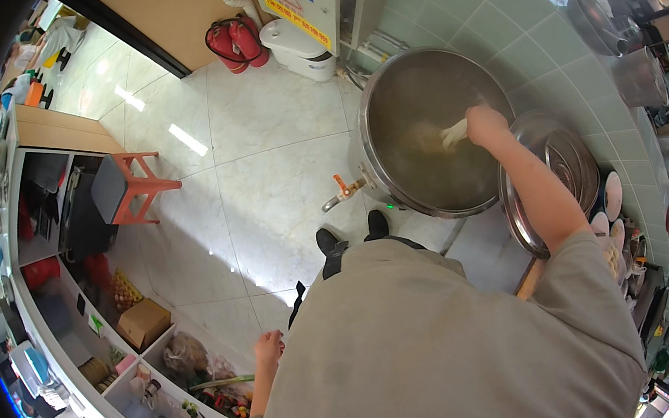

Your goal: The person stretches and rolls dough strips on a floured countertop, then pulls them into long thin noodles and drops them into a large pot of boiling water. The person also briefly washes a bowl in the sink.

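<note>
Over a large round stainless-steel pot point(381, 169), my right hand point(486, 125) grips a pale, limp bundle point(455, 134) that looks like noodles. The bundle's lower end hangs at the cloudy liquid point(421, 95), where a lighter brownish patch spreads. A tap with an orange handle point(342, 186) sticks out of the pot's side. My left hand point(270, 346) hangs low beside my body, away from the pot, with curled fingers and nothing visible in them.
A round metal lid point(516, 205) leans right of the pot, under my right forearm. Green wall tiles point(511, 12) rise behind. Red fire extinguishers point(236, 44) and a white bin point(299, 50) stand ahead. Leftward are an orange-legged stool point(135, 188), a shelf unit point(97, 395) and a cardboard box point(144, 324).
</note>
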A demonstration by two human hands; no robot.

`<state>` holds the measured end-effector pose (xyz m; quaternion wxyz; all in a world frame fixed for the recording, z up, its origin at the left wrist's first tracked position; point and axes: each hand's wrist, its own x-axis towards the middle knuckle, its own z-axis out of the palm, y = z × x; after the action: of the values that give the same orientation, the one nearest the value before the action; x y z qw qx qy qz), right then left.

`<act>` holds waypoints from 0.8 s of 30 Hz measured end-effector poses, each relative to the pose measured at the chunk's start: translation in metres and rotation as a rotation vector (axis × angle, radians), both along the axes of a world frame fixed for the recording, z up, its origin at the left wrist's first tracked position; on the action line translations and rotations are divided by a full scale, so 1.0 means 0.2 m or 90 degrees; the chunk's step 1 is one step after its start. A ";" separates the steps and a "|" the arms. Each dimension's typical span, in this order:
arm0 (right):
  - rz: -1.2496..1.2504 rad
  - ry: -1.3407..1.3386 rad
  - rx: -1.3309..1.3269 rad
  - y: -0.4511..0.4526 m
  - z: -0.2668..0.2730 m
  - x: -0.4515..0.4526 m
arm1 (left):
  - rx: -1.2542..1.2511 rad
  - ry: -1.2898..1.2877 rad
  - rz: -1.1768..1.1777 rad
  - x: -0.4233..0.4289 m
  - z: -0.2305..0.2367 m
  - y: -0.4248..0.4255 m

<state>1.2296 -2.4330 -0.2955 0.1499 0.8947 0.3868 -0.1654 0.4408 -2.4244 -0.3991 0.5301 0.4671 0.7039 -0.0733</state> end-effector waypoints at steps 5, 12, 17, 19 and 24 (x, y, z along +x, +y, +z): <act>0.140 0.156 -0.005 -0.04 0.13 -0.24 | 0.036 0.072 -0.147 -0.23 -0.23 -0.08; 0.125 0.253 0.049 0.06 -0.26 -0.38 | -0.081 -0.022 0.056 -0.21 -0.14 0.14; -0.043 -0.126 0.631 0.17 -0.03 -0.23 | -0.157 -0.007 0.024 -0.21 -0.20 0.37; -0.237 0.065 0.783 0.01 0.25 -0.29 | -0.189 0.030 -0.050 -0.18 -0.27 0.51; -0.392 0.266 0.915 -0.67 0.57 -1.02 | -0.123 0.069 -0.211 0.20 -0.26 0.98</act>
<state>1.0259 -2.5673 -0.1807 -0.5895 0.7894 0.1546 -0.0740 0.4815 -2.2283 -0.4519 0.5143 0.5187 0.6347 -0.2522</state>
